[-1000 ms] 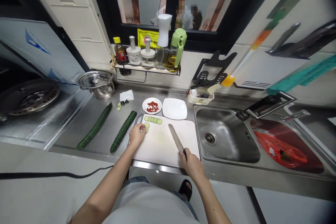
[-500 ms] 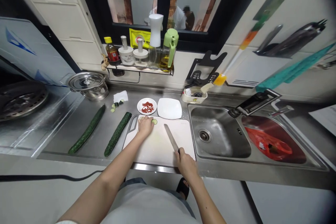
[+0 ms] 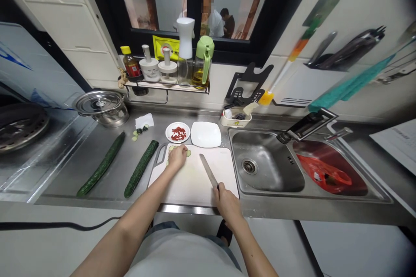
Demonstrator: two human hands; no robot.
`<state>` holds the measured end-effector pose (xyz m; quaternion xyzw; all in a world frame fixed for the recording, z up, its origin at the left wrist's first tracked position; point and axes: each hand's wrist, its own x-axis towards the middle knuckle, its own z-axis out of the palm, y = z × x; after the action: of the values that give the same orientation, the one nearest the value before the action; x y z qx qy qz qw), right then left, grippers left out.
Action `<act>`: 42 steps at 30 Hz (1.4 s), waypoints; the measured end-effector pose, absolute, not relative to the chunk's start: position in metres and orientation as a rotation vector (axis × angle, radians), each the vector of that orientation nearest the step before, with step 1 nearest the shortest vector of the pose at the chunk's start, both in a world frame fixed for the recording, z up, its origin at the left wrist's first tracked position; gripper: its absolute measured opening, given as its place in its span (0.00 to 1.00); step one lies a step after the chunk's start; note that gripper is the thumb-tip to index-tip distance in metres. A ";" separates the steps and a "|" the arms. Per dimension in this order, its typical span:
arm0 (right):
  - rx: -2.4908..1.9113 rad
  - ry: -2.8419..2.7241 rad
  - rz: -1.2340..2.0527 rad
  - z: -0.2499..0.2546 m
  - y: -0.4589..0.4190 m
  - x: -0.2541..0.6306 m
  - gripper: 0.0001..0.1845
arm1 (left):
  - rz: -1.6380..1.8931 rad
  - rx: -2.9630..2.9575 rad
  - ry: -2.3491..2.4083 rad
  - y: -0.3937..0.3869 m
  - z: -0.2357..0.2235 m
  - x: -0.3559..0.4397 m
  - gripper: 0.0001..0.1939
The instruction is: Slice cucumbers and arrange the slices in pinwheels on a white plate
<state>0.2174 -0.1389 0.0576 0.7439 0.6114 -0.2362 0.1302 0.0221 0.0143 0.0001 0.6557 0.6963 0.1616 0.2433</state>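
Observation:
A white cutting board (image 3: 195, 190) with a grey handle lies in front of me. My left hand (image 3: 177, 156) is over its upper left part, fingers bent and closed on cucumber slices (image 3: 188, 153). Most of the slices are hidden beneath that hand; a few show at its edges. My right hand (image 3: 228, 201) is wrapped round the handle of a knife (image 3: 208, 170), whose blade lies along the board and points away from me. Left of the board are two whole cucumbers, one close by (image 3: 141, 169) and one farther off (image 3: 102, 165).
Behind the board stand a plate of chopped red pieces (image 3: 169, 133) and a white square plate (image 3: 205, 134). A lidded steel pot (image 3: 112, 114) is at the back left, near cucumber scraps (image 3: 140, 131). At right is the sink (image 3: 269, 164) with a red bag (image 3: 325, 175). A bottle rack (image 3: 172, 87) hangs behind.
My left hand has shifted from the lower slices to the row at the board's top, covering much of it. The knife stays on the board in my right hand. The view has swung right.

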 end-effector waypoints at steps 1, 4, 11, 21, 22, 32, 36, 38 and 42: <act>2.159 1.769 -0.687 0.058 -0.138 0.217 0.18 | 0.467 1.736 1.891 0.013 -0.002 0.021 0.09; 2.153 1.764 -0.693 0.060 -0.138 0.217 0.18 | 0.506 1.598 1.850 0.006 -0.006 0.016 0.08; 2.151 1.773 -0.687 0.058 -0.137 0.219 0.19 | 0.418 1.554 1.846 -0.016 -0.012 0.012 0.06; 2.191 1.834 -0.664 0.064 -0.145 0.223 0.19 | 0.309 1.850 1.903 -0.026 -0.007 0.016 0.10; 2.185 1.838 -0.666 0.065 -0.147 0.224 0.19 | 0.304 1.851 1.911 -0.026 -0.007 0.015 0.10; 2.033 1.967 -0.649 0.071 -0.165 0.218 0.18 | 0.223 1.791 1.944 -0.016 -0.004 0.012 0.05; 2.008 1.989 -0.626 0.069 -0.165 0.217 0.18 | 0.174 1.780 1.948 -0.014 -0.002 0.012 0.06; 1.997 1.984 -0.621 0.068 -0.165 0.217 0.18 | 0.133 1.775 1.946 -0.013 -0.001 0.012 0.06; 1.986 1.992 -0.613 0.068 -0.164 0.218 0.18 | 0.099 1.772 1.943 -0.012 0.001 0.012 0.07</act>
<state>0.2180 -0.1641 0.0681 0.6839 0.6859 -0.2112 0.1310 0.0116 -0.0118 0.0014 0.6516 0.7144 0.0364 0.2523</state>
